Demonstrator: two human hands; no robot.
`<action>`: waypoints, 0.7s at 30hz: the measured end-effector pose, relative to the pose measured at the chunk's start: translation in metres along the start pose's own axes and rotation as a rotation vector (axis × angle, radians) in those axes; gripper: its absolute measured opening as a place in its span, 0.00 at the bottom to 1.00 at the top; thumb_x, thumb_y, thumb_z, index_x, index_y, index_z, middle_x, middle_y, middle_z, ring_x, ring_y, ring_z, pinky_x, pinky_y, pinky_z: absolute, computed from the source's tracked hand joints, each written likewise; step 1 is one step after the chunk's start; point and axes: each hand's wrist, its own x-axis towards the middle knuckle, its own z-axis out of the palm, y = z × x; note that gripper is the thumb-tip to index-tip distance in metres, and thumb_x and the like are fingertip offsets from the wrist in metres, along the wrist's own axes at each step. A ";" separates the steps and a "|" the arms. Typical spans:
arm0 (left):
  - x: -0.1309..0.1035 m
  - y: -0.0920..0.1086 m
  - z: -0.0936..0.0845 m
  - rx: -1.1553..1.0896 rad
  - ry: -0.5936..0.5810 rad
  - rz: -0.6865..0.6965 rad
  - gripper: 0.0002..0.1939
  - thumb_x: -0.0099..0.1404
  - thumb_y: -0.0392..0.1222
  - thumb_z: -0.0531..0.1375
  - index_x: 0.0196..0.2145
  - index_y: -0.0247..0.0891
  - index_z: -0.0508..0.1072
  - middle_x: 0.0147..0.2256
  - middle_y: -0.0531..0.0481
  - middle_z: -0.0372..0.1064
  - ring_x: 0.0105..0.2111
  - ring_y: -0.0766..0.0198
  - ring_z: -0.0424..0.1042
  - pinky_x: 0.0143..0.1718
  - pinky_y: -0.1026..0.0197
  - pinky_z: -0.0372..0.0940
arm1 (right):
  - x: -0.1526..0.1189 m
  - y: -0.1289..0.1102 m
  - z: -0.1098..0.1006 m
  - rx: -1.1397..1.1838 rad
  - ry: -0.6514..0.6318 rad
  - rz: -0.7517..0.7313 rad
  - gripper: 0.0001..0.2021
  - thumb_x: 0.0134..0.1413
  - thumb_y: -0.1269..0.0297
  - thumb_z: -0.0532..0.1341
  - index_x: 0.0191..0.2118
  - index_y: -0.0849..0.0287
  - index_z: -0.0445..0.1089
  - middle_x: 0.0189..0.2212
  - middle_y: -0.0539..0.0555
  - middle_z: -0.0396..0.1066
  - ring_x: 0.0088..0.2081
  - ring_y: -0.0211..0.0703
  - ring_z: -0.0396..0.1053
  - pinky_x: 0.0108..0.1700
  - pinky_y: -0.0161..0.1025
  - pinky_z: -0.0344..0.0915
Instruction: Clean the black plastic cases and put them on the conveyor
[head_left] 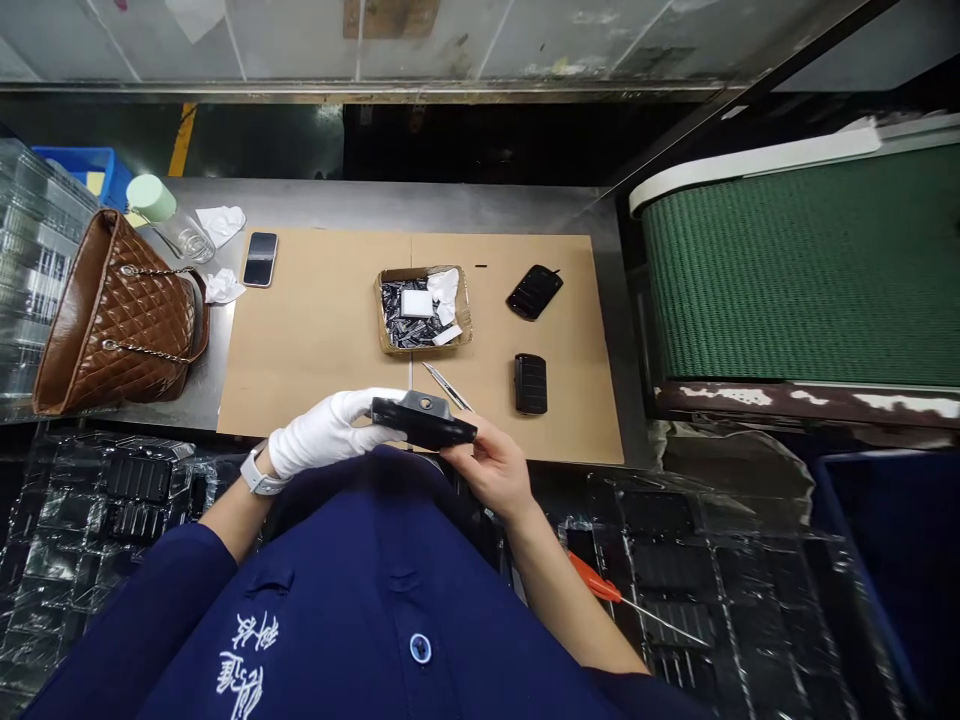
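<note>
My left hand, in a white glove, grips the left end of a black plastic part with a round hole in its side. The bare fingers of my right hand pinch the part's right end. It is held tilted above the front edge of the cardboard sheet. Just beyond it lies a slim craft knife, partly hidden by the part and my right hand. Two similar black parts rest on the cardboard to the right, one black part farther back and another black part nearer.
A small cardboard box holds black scraps and white pieces. At left are a phone, crumpled tissues, a glass bottle and a brown quilted bag. A green conveyor belt stands at right; an orange-handled tool lies below.
</note>
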 end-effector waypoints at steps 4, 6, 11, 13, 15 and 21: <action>0.003 -0.009 0.009 -0.135 0.010 -0.037 0.17 0.62 0.44 0.59 0.49 0.41 0.72 0.49 0.48 0.72 0.50 0.58 0.70 0.55 0.56 0.61 | -0.004 -0.007 -0.005 -0.029 -0.011 -0.073 0.12 0.48 0.51 0.63 0.25 0.52 0.71 0.23 0.51 0.72 0.27 0.43 0.68 0.32 0.41 0.67; 0.007 -0.017 0.019 -0.231 0.067 -0.034 0.22 0.61 0.43 0.61 0.53 0.44 0.68 0.52 0.48 0.68 0.53 0.59 0.67 0.57 0.57 0.58 | -0.006 -0.006 -0.001 -0.080 0.032 -0.083 0.12 0.50 0.51 0.63 0.25 0.53 0.70 0.22 0.51 0.69 0.25 0.42 0.66 0.30 0.40 0.65; 0.023 -0.057 0.050 -0.545 0.379 -0.149 0.43 0.52 0.44 0.67 0.62 0.44 0.52 0.51 0.45 0.66 0.50 0.60 0.67 0.56 0.56 0.58 | -0.002 0.008 0.012 -0.251 -0.074 -0.027 0.09 0.53 0.54 0.61 0.33 0.54 0.71 0.28 0.53 0.71 0.30 0.43 0.68 0.36 0.41 0.66; 0.028 -0.072 0.059 -0.710 0.495 -0.223 0.37 0.56 0.47 0.65 0.60 0.44 0.56 0.47 0.47 0.69 0.46 0.63 0.69 0.55 0.57 0.60 | 0.010 0.024 0.000 -0.251 -0.160 0.077 0.10 0.46 0.54 0.66 0.33 0.54 0.73 0.33 0.53 0.73 0.37 0.45 0.69 0.44 0.43 0.65; 0.032 -0.081 0.066 -0.895 0.551 -0.288 0.29 0.59 0.49 0.62 0.56 0.44 0.63 0.46 0.50 0.70 0.45 0.64 0.69 0.54 0.57 0.61 | 0.026 0.048 -0.031 -0.253 -0.020 0.256 0.14 0.42 0.54 0.68 0.36 0.53 0.73 0.39 0.53 0.73 0.44 0.47 0.68 0.52 0.44 0.62; 0.059 -0.084 0.089 -0.976 0.597 -0.395 0.18 0.59 0.47 0.62 0.47 0.41 0.73 0.43 0.53 0.72 0.38 0.68 0.71 0.51 0.62 0.63 | 0.049 0.142 -0.155 -0.351 0.555 0.724 0.30 0.48 0.60 0.66 0.56 0.67 0.59 0.59 0.72 0.52 0.62 0.61 0.47 0.61 0.58 0.45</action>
